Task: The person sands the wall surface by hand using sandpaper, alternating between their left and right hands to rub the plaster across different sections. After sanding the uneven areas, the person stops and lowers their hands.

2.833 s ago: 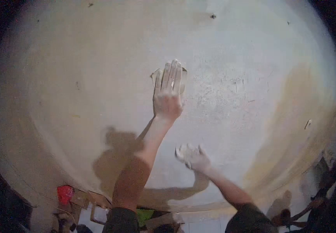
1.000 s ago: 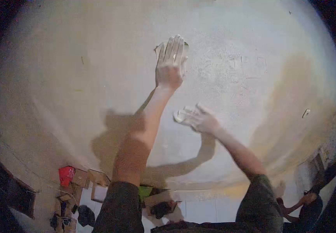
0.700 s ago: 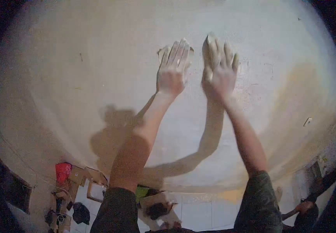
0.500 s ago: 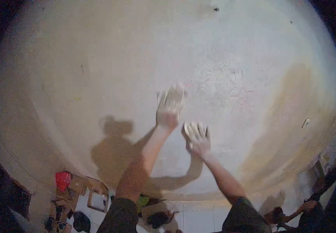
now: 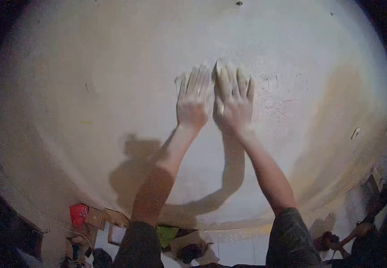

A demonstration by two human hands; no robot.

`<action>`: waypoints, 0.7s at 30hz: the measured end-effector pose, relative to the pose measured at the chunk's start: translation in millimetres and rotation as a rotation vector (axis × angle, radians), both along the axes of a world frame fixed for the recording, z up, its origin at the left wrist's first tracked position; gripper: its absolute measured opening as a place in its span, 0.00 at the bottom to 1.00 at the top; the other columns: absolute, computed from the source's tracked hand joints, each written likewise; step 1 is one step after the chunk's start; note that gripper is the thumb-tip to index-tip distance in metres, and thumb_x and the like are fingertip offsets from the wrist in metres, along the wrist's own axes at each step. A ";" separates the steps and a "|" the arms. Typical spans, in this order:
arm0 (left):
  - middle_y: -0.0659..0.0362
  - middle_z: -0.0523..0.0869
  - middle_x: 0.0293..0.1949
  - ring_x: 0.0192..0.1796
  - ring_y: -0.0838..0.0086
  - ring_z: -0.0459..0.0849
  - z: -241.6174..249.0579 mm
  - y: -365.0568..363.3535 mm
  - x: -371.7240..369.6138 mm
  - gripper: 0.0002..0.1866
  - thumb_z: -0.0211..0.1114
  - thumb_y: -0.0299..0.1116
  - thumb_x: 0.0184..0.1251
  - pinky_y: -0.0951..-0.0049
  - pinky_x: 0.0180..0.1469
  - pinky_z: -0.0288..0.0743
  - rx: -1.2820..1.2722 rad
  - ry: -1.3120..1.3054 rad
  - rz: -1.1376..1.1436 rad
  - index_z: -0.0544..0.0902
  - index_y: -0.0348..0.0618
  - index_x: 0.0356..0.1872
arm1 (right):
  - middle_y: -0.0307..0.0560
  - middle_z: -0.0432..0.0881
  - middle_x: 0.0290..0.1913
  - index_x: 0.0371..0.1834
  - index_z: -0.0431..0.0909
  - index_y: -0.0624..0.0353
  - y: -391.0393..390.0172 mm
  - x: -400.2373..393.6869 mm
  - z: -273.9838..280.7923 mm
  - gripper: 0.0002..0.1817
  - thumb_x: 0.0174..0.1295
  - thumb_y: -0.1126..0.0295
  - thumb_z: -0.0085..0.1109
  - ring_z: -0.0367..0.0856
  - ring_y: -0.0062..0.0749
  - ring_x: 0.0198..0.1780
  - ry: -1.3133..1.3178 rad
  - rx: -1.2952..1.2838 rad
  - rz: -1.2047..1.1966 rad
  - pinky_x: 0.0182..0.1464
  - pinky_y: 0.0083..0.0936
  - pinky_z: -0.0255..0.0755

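Both my hands lie stretched out on a large pale wall [image 5: 131, 67], side by side with a narrow gap between them. My left hand [image 5: 193, 100] has its fingers straight and pointing up, whitish at the tips as if dusty. Just to its right, my right hand [image 5: 237, 100] is flat as well, with fingers slightly spread and whitened. A thin pale edge shows by the left fingertips, and a dark shadow runs along the right hand's inner side. I cannot tell whether anything lies under the palms. Red scribbles and scuffed paint mark the wall right of my right hand.
A yellowish stain [image 5: 341, 102] and a small light fitting [image 5: 355, 133] are on the wall at right. Below left are a red item [image 5: 79, 214], cardboard boxes [image 5: 96, 218] and a green item [image 5: 167, 235] on white floor tiles [image 5: 236, 251]. Another person's arm [image 5: 352, 236] shows at lower right.
Both hands have moved up the wall, the right one farther, so they are now level with each other. The view has shifted slightly.
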State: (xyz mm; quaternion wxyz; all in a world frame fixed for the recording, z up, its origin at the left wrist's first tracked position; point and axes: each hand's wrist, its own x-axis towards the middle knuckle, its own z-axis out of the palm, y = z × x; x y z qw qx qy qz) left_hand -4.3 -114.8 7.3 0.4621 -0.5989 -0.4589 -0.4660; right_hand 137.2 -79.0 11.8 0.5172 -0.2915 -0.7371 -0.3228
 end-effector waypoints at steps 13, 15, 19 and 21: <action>0.49 0.68 0.75 0.78 0.57 0.63 -99.8 -7.8 -6.3 0.29 0.54 0.32 0.69 0.50 0.77 0.52 -0.135 0.027 0.044 0.70 0.39 0.72 | 0.41 0.66 0.77 0.76 0.66 0.39 -3.7 26.4 -90.5 0.33 0.65 0.60 0.56 0.57 0.42 0.80 -0.121 -0.096 0.037 0.79 0.59 0.37; 0.47 0.65 0.76 0.79 0.55 0.60 -31.8 -3.3 1.9 0.29 0.52 0.32 0.70 0.48 0.78 0.49 -0.066 -0.050 -0.007 0.68 0.37 0.72 | 0.46 0.60 0.80 0.79 0.61 0.47 3.4 11.9 -23.9 0.34 0.67 0.61 0.52 0.51 0.45 0.82 0.057 -0.059 0.077 0.79 0.57 0.34; 0.47 0.66 0.75 0.78 0.55 0.61 -29.7 0.6 2.7 0.29 0.53 0.33 0.71 0.47 0.78 0.50 -0.038 -0.074 -0.035 0.69 0.35 0.72 | 0.47 0.57 0.81 0.80 0.58 0.50 5.0 5.3 -16.0 0.35 0.67 0.61 0.50 0.48 0.48 0.82 0.049 -0.051 0.034 0.80 0.56 0.33; 0.47 0.68 0.74 0.77 0.55 0.64 -87.6 -1.1 -1.8 0.28 0.56 0.35 0.70 0.48 0.78 0.51 -0.115 0.012 0.044 0.72 0.37 0.70 | 0.46 0.62 0.79 0.77 0.63 0.50 -3.2 12.1 -63.4 0.34 0.66 0.60 0.53 0.53 0.47 0.81 -0.007 -0.108 0.013 0.79 0.59 0.36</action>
